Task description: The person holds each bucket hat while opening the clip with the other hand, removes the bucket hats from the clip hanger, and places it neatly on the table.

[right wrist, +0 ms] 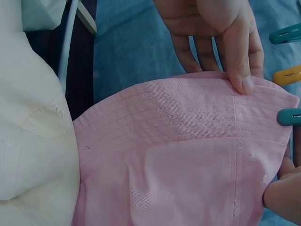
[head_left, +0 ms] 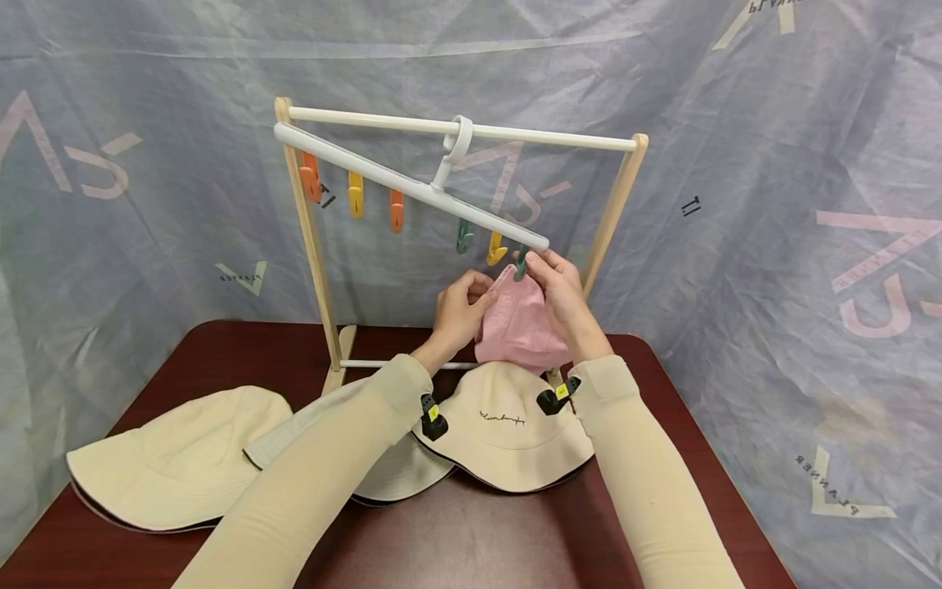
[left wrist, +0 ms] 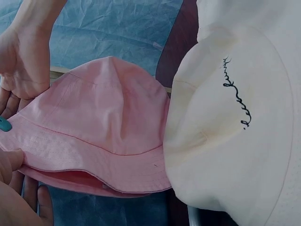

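Note:
A pink bucket hat (head_left: 518, 323) hangs below the low right end of a white hanger (head_left: 397, 184). My left hand (head_left: 459, 307) pinches its brim between thumb and fingers, the thumb on the near face in the right wrist view. Over the brim's corner lies the tip of the end green clothespin (right wrist: 289, 117). My right hand (head_left: 562, 294) is at the hat's right side, its fingertips pinching the upper part of that clothespin. In the left wrist view, the right hand's fingers (left wrist: 11, 101) pass partly behind the hat.
The hanger tilts from a wood-and-white rack (head_left: 316, 237), with orange, yellow and green clothespins along it. A cream bucket hat with black script (head_left: 508, 417) lies before the rack. Two more pale hats, a cream one (head_left: 184, 458) and a greyish one (head_left: 401, 470), lie leftward on the dark red table (head_left: 471, 548).

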Demonstrator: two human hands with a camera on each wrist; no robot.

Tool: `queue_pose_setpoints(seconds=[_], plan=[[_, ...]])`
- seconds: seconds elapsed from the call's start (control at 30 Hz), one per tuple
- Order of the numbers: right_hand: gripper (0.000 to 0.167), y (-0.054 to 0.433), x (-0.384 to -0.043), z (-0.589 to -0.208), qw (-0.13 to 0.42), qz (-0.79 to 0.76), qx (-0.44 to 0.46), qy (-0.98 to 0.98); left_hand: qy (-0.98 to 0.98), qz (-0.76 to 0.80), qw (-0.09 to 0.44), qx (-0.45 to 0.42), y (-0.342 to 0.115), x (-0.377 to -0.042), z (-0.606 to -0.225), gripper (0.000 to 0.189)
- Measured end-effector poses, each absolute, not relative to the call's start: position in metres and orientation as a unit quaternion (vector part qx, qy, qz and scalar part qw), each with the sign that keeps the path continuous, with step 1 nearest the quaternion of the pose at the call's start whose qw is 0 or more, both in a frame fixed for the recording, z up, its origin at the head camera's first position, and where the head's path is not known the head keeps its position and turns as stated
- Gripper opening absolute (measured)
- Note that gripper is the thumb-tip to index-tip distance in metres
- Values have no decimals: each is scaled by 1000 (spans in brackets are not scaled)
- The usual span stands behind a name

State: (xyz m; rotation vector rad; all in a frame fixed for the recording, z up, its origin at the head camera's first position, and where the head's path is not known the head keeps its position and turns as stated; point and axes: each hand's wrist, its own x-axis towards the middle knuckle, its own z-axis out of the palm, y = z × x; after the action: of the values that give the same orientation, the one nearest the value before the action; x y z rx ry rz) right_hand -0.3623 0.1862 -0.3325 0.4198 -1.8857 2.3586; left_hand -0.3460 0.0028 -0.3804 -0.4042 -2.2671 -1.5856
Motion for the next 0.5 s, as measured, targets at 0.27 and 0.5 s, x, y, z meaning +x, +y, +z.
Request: queue_pose_setpoints(seconds=[0.27,0.5], plan=[[43,182,-364,-333,67,770,127,-622,-800,-555,179,-141,4,-347,-382,14],[42,179,-364,-334,96,753,113,-641,-798,-557,182,-140,4,-347,-384,13]])
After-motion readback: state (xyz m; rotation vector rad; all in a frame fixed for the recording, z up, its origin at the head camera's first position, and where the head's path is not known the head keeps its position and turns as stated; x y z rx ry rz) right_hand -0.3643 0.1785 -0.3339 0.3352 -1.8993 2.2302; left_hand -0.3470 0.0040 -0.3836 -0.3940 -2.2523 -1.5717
